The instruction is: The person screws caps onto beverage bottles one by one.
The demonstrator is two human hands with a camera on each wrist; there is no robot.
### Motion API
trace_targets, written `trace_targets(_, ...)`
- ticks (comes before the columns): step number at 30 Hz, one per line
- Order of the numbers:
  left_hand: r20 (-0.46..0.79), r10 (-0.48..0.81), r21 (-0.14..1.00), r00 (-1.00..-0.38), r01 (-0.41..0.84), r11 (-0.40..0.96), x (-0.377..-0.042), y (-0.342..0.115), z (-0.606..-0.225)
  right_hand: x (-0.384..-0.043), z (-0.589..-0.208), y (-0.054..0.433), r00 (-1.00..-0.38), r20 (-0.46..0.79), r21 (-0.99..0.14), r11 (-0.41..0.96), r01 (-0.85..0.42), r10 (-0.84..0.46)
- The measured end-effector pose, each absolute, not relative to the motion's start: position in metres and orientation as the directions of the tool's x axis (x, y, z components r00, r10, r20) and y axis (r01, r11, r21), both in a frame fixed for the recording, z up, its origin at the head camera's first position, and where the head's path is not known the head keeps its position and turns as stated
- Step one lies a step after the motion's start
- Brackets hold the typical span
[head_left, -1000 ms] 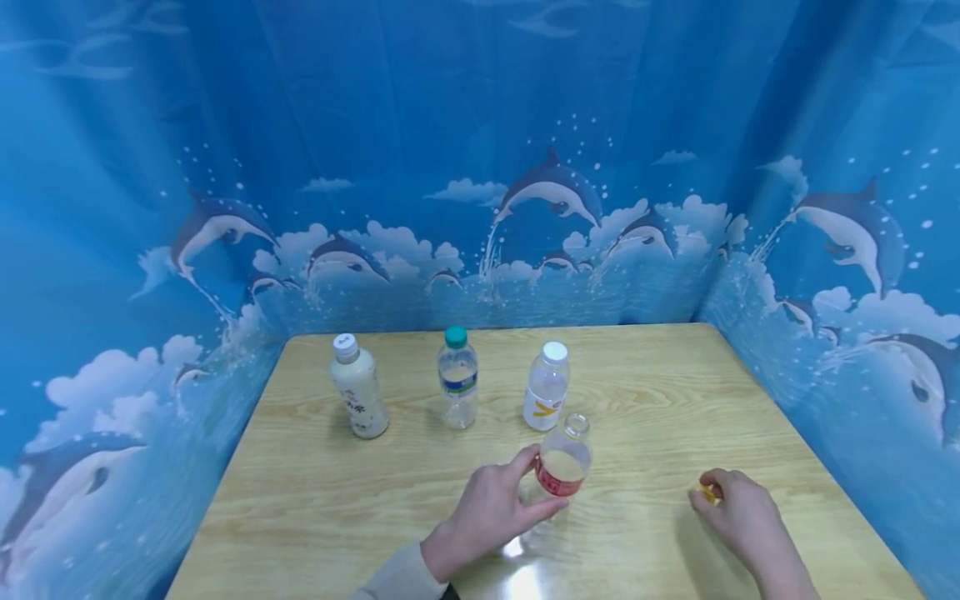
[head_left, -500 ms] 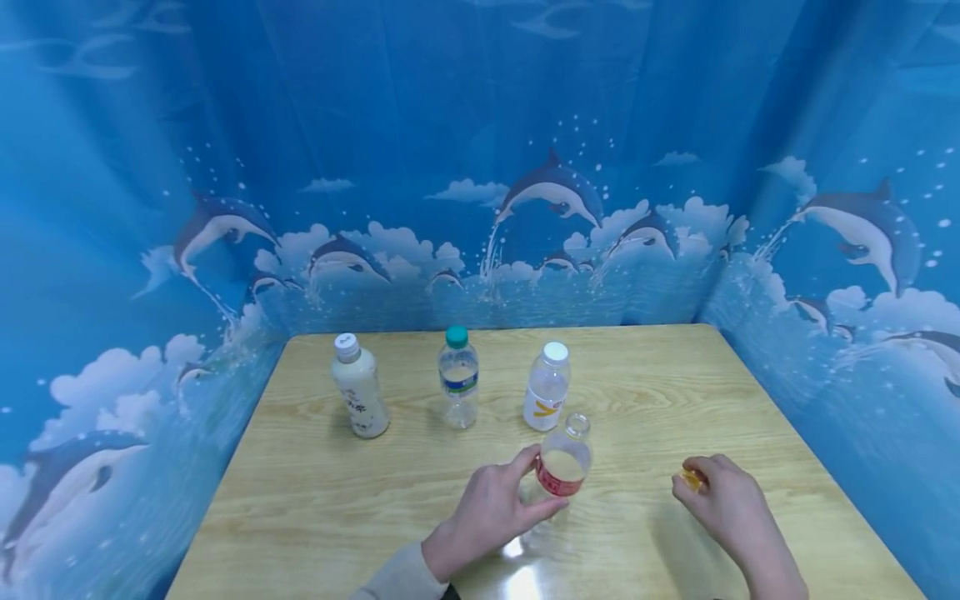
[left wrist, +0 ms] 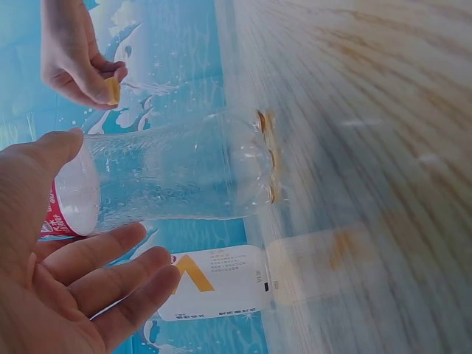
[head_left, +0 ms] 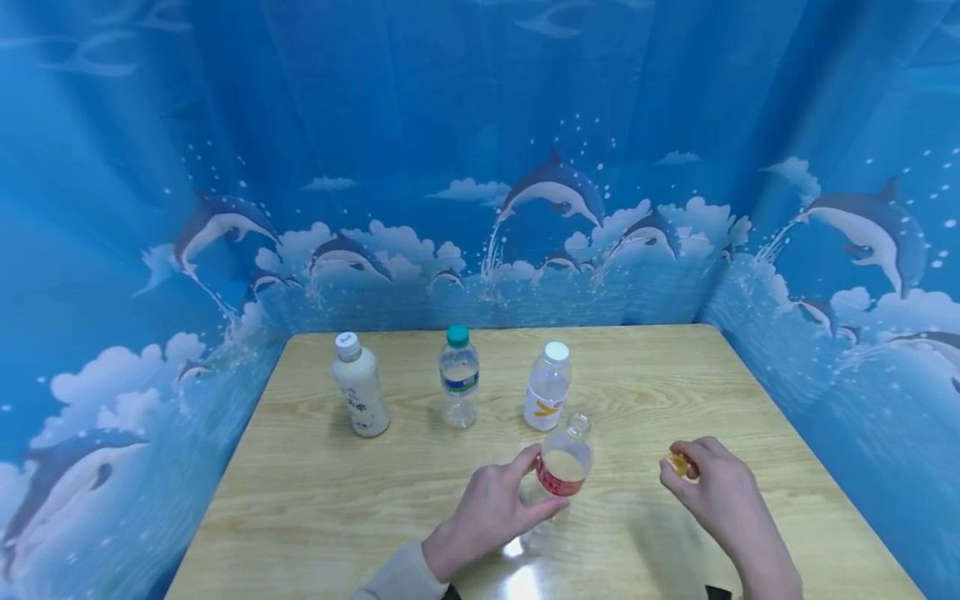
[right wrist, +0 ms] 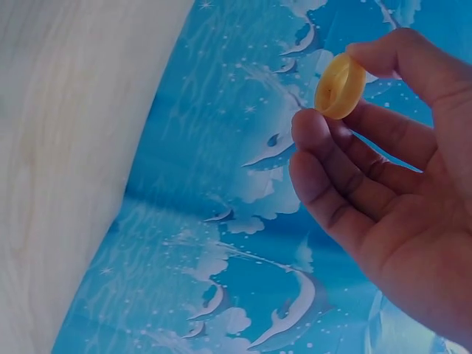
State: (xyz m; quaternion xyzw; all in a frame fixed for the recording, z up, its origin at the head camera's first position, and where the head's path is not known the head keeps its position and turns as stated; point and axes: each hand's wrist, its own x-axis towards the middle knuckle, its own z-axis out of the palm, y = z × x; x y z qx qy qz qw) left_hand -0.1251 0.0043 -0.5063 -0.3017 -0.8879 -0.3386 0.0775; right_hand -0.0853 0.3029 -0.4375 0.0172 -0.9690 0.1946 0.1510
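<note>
My left hand grips a clear plastic bottle with a red label, thumb on one side and fingers on the other. The bottle stands upright on the table, its mouth uncapped. In the left wrist view its clear lower body extends below the hand down to the tabletop. Off to the right, my right hand pinches a yellow bottle cap between thumb and fingertips, raised above the table. The right wrist view shows the hollow inside of the cap.
Behind the held bottle stands a white-capped bottle with a yellow mark. Farther left are a green-capped clear bottle and a white bottle. A blue dolphin-print curtain surrounds the wooden table at the back and sides.
My right hand has lifted the yellow cap off the tabletop and carried it up and leftward, nearer the bottle. My left hand and the bottle stay where they were.
</note>
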Motion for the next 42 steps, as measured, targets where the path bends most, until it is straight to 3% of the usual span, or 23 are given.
trace_targets(18, 0.365, 0.489, 0.575, -0.792, 0.605, 0.550, -0.126, 0.003, -0.507, -0.094, -0.408, 0.271, -0.846, 0.525, -0.303, 0.909, -0.287, -0.092)
trace_targets(42, 0.364, 0.487, 0.554, -0.794, 0.605, 0.572, -0.127, 0.002, -0.507, -0.104, -0.373, 0.241, -0.706, 0.667, -0.214, 0.847, -0.487, -0.237)
